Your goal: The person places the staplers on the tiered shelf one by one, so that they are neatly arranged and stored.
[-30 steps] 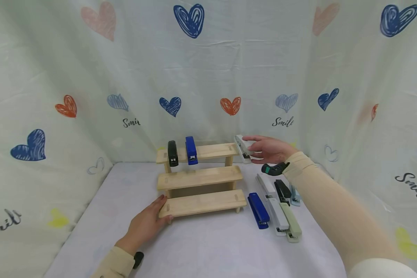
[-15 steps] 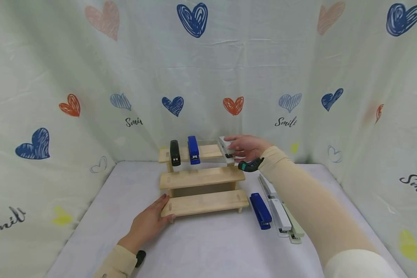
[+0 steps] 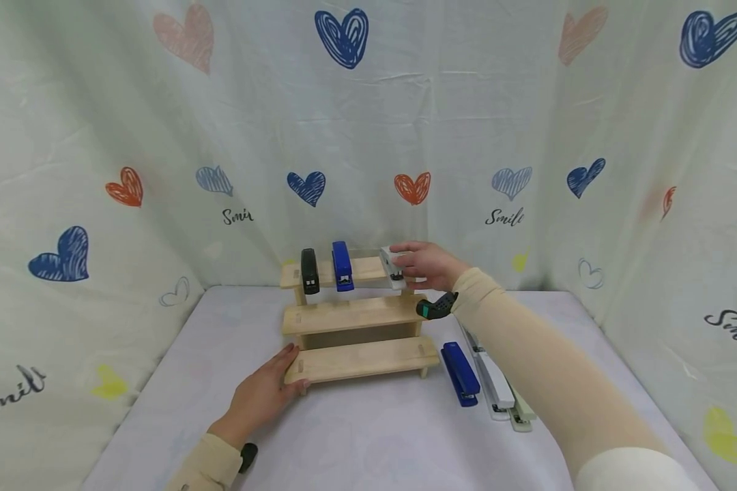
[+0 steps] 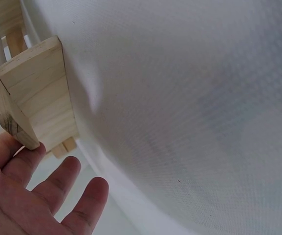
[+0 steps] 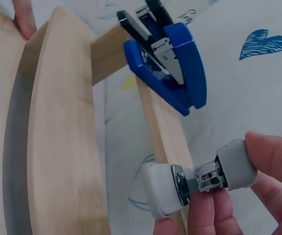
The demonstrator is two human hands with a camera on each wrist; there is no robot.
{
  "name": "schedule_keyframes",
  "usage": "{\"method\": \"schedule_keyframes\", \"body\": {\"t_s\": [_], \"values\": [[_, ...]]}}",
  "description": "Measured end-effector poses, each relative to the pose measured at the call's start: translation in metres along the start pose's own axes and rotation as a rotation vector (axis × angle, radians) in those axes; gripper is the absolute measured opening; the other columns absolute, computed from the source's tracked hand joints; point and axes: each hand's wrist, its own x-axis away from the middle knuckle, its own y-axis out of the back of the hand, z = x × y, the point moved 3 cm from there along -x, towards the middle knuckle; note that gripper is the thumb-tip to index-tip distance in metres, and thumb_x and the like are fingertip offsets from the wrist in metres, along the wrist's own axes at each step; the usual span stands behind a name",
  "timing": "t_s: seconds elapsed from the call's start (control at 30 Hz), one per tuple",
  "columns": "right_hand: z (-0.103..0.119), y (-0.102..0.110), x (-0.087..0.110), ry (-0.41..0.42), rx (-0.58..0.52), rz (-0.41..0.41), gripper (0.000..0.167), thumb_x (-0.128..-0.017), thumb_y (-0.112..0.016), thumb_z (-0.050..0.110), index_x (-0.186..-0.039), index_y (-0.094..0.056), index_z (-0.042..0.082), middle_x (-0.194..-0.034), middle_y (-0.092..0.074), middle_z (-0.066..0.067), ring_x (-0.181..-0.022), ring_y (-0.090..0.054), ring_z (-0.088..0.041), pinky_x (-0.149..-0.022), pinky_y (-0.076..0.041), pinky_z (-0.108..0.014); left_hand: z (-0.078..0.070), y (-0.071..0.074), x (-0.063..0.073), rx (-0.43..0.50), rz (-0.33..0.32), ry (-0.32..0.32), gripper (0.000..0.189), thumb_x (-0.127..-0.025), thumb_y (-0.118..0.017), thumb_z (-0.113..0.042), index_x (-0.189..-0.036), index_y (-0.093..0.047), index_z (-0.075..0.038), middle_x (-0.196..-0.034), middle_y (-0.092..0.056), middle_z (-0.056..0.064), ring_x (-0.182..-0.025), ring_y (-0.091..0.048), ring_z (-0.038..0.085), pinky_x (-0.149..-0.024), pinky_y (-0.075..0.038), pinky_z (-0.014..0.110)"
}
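Note:
My right hand [image 3: 426, 266] holds a white stapler [image 3: 392, 267] at the right part of the top shelf of a three-tier wooden stand [image 3: 362, 361]. In the right wrist view, thumb and fingers pinch the same stapler [image 5: 162, 191], its base end close over the plank. A black stapler [image 3: 310, 271] and a blue stapler [image 3: 342, 266] rest side by side toward that shelf's left end. My left hand [image 3: 258, 395] grips the left end of the lowest shelf. The left wrist view has its fingers [image 4: 57, 186] spread, fingertips at the plank's corner [image 4: 21, 129].
On the table right of the stand lie a second blue stapler [image 3: 460, 374], a white stapler [image 3: 497, 385] and a pale green stapler [image 3: 522, 412], partly covered by my right arm. A curtain [image 3: 368, 123] printed with hearts hangs behind the stand.
My right hand has carried the white stapler leftward, from beyond the top shelf's right end to over that shelf, and lowered it slightly. My left hand keeps its hold on the stand.

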Motion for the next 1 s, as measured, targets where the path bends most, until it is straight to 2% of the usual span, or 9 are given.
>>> {"method": "schedule_keyframes", "body": {"t_s": [0.4,1.0], "values": [[-0.001,-0.007,-0.008,0.089,0.122,-0.078,0.043,-0.102,-0.06,0.023,-0.144,-0.054,0.017,-0.14,-0.051,-0.014,-0.124,-0.052,-0.034,-0.106,-0.041,-0.053,0.001,-0.001,0.0,0.003,0.007,0.007,0.074,-0.093,-0.069,-0.045,-0.15,-0.044,-0.004,-0.154,-0.042,0.014,-0.134,-0.046,0.038,-0.098,-0.046,0.055],[-0.001,-0.007,-0.015,0.115,0.121,-0.084,0.041,-0.103,-0.06,0.023,-0.143,-0.055,0.016,-0.139,-0.051,-0.013,-0.116,-0.054,-0.033,-0.103,-0.043,-0.052,0.0,0.0,-0.001,0.006,0.013,0.018,0.074,-0.093,-0.068,-0.045,-0.15,-0.044,-0.005,-0.155,-0.04,0.013,-0.134,-0.045,0.038,-0.098,-0.045,0.056]]}}
